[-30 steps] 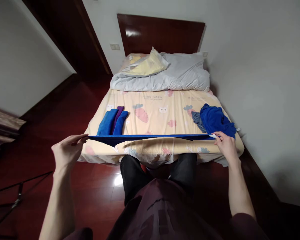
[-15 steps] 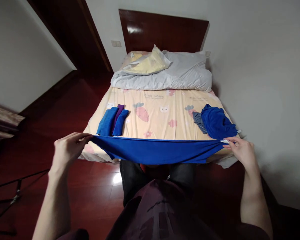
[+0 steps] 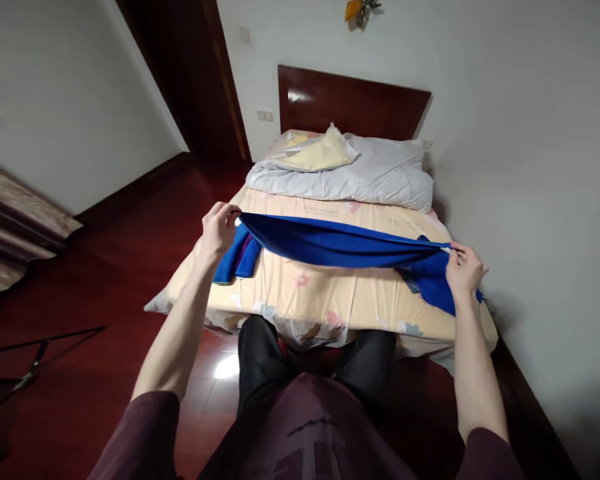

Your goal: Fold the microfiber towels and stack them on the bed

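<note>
The person stands at the foot edge of the bed [image 3: 330,303], both arms stretched out over it. The left hand [image 3: 220,225] is raised above the bed's left edge, its fingers curled close together and pinching one corner of a blue towel [image 3: 330,243] against the thumb. The right hand [image 3: 463,270] is above the right edge, near the foot corner. Its thumb and fingertips pinch the opposite corner, where a small white tag [image 3: 447,249] shows.

The blue towel hangs in the air between the two hands, pulled into a long, nearly taut band across the width of the bed, clear of the patterned sheet under its middle. Its lower edge sags a little.

Just under the left hand, at the left edge of the bed, lie folded towels [image 3: 237,257], blue with a hint of purple, partly hidden by the stretched towel. Below the right hand, at the right edge, lies a loose heap of blue cloth [image 3: 430,283]. Whether the held towel touches it cannot be told.

At the head end, a crumpled grey duvet [image 3: 375,177] runs from edge to edge. A pale yellow pillow [image 3: 320,152] rests on its left part, in front of the dark wooden headboard [image 3: 353,103].
</note>
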`<state>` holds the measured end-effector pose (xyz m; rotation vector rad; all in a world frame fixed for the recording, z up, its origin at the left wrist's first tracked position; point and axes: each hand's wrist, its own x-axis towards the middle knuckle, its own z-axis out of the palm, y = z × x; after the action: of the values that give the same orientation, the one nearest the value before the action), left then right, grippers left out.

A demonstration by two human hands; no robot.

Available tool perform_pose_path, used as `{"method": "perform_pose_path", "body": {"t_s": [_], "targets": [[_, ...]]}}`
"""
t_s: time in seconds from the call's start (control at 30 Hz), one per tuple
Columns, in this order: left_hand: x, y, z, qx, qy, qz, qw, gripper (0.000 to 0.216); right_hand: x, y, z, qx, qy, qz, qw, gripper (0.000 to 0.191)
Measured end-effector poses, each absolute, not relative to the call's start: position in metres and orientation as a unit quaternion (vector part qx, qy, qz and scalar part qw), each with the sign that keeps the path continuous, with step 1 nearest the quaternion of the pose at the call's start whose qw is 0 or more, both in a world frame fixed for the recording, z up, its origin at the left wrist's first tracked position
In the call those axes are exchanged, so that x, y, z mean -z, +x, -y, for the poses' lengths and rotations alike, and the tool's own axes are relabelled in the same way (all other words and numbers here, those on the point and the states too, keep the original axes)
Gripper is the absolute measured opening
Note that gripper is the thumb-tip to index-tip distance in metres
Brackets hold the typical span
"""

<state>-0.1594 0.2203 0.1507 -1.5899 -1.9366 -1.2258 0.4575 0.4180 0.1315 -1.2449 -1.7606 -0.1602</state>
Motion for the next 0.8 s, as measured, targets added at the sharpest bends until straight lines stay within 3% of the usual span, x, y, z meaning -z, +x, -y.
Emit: {"method": "perform_pose_path", "body": {"t_s": [0.1, 0.23, 0.57, 0.8], "targets": [[-0.129, -0.165, -0.203, 0.429, -0.553, 0.690, 0.186, 0.023, -0.113, 0.468, -0.409, 0.110, -0.484, 0.704, 0.507, 0.030], [-0.066, -0.174, -0.178, 0.384, -0.592, 0.697, 0.126, 0.027, -0.064, 0.476, -0.395, 0.114, -0.462, 0.731, 0.490, 0.030], [0.122, -0.167, -0.159, 0.303, -0.570, 0.757, -0.095, 0.027, 0.126, 0.474, -0.382, -0.066, -0.494, 0.785, 0.368, 0.037], [0.168, -0.163, -0.150, 0.288, -0.484, 0.814, -0.140, 0.023, 0.184, 0.497, -0.367, -0.121, -0.559, 0.745, 0.344, 0.039]]}}
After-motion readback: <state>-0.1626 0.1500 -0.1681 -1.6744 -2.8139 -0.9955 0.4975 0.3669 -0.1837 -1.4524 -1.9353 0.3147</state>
